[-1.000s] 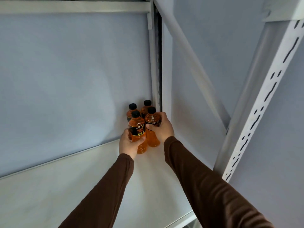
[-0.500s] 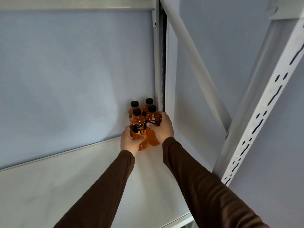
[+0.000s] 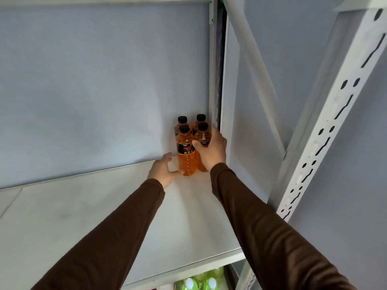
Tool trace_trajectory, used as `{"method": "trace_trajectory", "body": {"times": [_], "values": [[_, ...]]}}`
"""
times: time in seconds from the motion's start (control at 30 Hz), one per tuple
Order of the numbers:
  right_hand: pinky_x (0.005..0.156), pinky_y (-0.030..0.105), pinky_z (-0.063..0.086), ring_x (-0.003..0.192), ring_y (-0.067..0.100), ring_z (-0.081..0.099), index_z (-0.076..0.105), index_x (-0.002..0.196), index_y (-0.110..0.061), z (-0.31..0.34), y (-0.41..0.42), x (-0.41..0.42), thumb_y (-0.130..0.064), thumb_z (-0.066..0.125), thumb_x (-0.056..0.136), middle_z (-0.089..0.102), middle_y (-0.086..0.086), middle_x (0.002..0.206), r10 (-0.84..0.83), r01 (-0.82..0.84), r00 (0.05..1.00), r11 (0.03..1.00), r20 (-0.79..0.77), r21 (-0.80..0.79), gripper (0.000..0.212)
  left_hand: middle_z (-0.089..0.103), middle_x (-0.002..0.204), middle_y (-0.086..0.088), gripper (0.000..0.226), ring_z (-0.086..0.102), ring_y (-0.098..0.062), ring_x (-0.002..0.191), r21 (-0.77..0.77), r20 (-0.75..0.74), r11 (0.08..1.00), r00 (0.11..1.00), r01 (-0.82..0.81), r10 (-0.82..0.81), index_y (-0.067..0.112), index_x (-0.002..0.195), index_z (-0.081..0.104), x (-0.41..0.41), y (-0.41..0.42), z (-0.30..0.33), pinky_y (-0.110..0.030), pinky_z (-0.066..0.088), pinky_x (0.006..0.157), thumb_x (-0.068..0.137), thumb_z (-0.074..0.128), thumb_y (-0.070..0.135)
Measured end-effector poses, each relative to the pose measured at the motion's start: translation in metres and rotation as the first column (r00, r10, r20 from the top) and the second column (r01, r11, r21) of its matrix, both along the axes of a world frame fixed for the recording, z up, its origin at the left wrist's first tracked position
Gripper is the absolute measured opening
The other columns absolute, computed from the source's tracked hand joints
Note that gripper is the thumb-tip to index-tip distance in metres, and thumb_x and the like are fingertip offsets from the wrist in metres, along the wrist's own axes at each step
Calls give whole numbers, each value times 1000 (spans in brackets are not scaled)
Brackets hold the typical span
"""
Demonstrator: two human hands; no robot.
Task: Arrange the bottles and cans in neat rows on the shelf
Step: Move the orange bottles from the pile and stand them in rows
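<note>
Head view: four orange bottles with black caps stand upright in a tight two-by-two block at the back right corner of the white shelf (image 3: pixel 104 216), against the rear wall and beside the back post (image 3: pixel 213 80). The right hand (image 3: pixel 212 149) is curled round the front right bottle (image 3: pixel 202 137) at its dark label, thumb across the front face and fingers wrapped behind, so the bottle sits inside the grip. The front left bottle (image 3: pixel 186 151) touches it and stands free of any grip. The left hand (image 3: pixel 164 170) lies low beside that bottle's base, fingers spread and relaxed, the thumb tip at or just short of the base; contact cannot be confirmed. Behind stand the back left bottle (image 3: pixel 181 122) and back right bottle (image 3: pixel 200 119). Both arms, in brown sleeves, reach forward, nearly straight. Green bottles (image 3: pixel 199 282) show under the shelf's front edge.
</note>
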State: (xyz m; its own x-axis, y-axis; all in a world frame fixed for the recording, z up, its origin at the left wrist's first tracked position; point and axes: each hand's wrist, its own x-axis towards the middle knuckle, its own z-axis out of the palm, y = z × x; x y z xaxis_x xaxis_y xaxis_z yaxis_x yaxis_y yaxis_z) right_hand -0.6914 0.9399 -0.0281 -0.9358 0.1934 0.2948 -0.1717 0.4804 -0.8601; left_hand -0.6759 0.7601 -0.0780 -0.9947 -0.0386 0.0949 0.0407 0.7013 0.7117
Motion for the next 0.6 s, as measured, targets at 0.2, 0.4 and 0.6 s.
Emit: {"method": "trace_trajectory", "body": {"times": [0.2,0.4,0.6], "values": [[116,44,22,143,30,24,39,148,-17,27,-38,41,-38,60,93,33,7,156,20,101,953,919,-301,381,63,40,152,-8,78,27,-25,144,-465,-87,885,996,-14,-31,15,151,35,53,-74,13,-34,24,116,87,68,45],[115,46,26,145,29,20,38,148,-21,26,-128,101,-40,60,92,30,4,158,252,-45,927,809,-277,586,63,36,156,-4,77,23,-23,146,-599,-140,792,989,-115,38,17,151,34,125,-167,25,-35,21,117,88,65,48],[118,43,19,147,28,17,37,149,-23,7,-240,169,-43,60,91,26,3,160,367,-186,918,733,-150,654,65,31,159,-4,78,22,-22,147,-616,-117,768,984,-177,133,19,152,32,222,-284,28,-35,20,117,88,63,52]]}}
